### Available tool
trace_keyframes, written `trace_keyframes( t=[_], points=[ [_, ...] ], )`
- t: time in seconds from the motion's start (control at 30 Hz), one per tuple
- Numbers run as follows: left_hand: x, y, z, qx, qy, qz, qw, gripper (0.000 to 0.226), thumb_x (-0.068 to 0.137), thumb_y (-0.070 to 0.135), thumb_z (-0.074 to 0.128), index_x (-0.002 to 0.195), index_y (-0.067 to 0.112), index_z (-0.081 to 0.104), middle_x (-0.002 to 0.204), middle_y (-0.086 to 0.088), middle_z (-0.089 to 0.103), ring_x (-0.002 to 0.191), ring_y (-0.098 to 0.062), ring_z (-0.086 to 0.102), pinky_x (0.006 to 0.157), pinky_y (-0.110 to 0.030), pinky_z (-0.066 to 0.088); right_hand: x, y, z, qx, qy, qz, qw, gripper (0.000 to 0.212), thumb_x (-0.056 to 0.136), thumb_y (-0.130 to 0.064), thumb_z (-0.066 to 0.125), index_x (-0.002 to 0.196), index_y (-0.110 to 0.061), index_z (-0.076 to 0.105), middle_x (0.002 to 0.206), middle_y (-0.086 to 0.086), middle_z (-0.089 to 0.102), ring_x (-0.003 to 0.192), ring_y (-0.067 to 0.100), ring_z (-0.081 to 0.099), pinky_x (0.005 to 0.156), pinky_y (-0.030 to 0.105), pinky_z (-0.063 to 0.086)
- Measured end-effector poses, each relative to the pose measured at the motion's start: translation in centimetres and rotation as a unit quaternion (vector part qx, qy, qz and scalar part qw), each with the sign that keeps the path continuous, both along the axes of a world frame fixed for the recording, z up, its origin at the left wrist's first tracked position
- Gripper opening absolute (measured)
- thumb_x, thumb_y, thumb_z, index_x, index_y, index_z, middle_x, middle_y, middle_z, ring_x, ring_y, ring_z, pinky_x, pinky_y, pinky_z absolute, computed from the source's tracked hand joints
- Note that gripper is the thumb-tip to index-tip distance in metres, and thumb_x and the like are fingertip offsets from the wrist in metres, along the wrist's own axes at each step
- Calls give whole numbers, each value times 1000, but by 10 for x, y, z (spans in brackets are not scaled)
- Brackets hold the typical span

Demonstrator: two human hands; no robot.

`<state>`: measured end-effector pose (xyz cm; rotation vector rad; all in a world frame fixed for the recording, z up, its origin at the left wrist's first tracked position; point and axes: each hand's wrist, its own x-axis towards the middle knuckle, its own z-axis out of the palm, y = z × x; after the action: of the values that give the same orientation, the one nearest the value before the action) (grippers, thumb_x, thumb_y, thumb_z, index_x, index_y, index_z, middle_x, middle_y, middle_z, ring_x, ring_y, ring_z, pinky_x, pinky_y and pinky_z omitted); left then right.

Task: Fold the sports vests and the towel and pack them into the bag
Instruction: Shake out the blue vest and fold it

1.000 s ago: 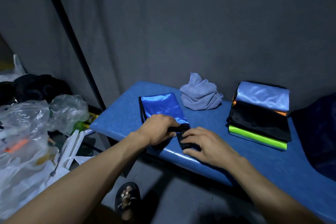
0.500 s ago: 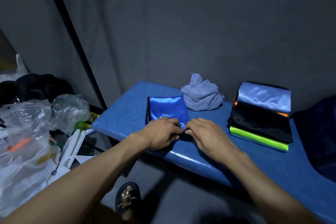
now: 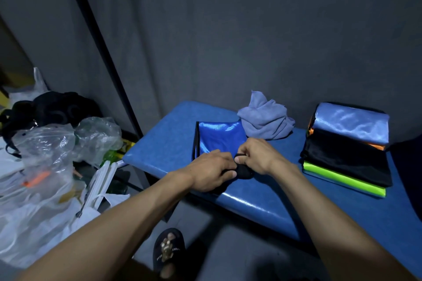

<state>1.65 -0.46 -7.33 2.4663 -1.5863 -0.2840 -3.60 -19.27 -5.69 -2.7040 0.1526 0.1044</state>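
Head | left hand (image 3: 211,170); right hand (image 3: 258,156) | curled, pinching blue vest (image 3: 220,136)

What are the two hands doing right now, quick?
Left hand: fingers curled, gripping the near end of the blue vest.
Right hand: pinching the vest's black trim beside the left hand.

Left hand (image 3: 209,170) and right hand (image 3: 257,155) meet — fingers seemingly curled.
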Motion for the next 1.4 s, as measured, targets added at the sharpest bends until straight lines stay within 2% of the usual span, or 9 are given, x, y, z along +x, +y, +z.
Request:
trace_keyframes(
  t=[0.13,0.27,0.4,0.6,0.7,0.9,1.03,1.2,1.4],
  points=[
    [1,1,-1,-5,0,-9,1000,27,104,37,48,105,15,64,110,-2,59,100,-26,53,95,-40,41,-1,6,-6,-5,-41,-51,998,23,86,-25,76,84,-27,52,75,-10,55,75,20,57,65,33,45],
    [9,17,15,-55,40,20,998,32,99,43,53,122,26,67,119,5,67,108,-16,61,96,-36,48,-8,9,-11,3,-76,-29,997,18,84,-15,70,77,-24,55,70,-9,58,71,20,58,64,34,48],
    [31,51,28,-27,68,69,995,30,97,52,57,113,32,73,114,14,71,106,-8,64,98,-34,49,-17,9,-16,-40,-109,9,993,11,95,-21,64,84,-19,64,81,-2,66,79,25,61,72,38,50],
    [35,69,26,-46,133,105,984,28,104,29,56,126,21,70,127,10,68,118,-6,60,107,-26,42,-31,9,-11,-194,-150,144,959,45,101,-47,26,90,-23,63,83,-6,64,87,19,53,77,37,34],
    [33,81,34,-113,122,150,975,20,97,24,67,117,23,70,117,10,70,110,-8,63,101,-29,47,-39,16,-11,-241,-161,161,943,50,90,-57,32,115,-28,64,85,-7,64,93,19,52,78,38,35],
    [-13,87,39,145,50,185,971,54,67,65,78,104,35,52,96,13,66,94,-16,64,85,-39,55,-36,30,-26,-302,-207,141,920,44,80,-50,50,114,-28,66,79,-5,64,86,24,54,72,39,32],
    [-29,76,18,36,-24,237,971,28,81,45,66,97,30,48,101,1,67,97,-27,63,77,-40,53,-34,44,-29,-313,-229,109,915,45,82,-57,44,98,-23,69,73,-1,64,82,27,54,73,41,28],
    [-42,72,13,-148,24,274,950,11,85,25,68,87,21,59,80,5,67,80,-17,62,71,-32,48,-36,59,-30,-330,-211,67,918,55,83,-66,39,91,-22,70,74,3,64,81,30,53,76,44,30],
    [-49,67,-4,-147,14,217,965,33,79,49,63,96,21,60,90,6,61,83,-15,59,75,-33,49,-34,67,-32,-327,-210,40,921,53,77,-69,55,82,-19,69,72,5,63,79,30,52,75,45,30]
  ],
)
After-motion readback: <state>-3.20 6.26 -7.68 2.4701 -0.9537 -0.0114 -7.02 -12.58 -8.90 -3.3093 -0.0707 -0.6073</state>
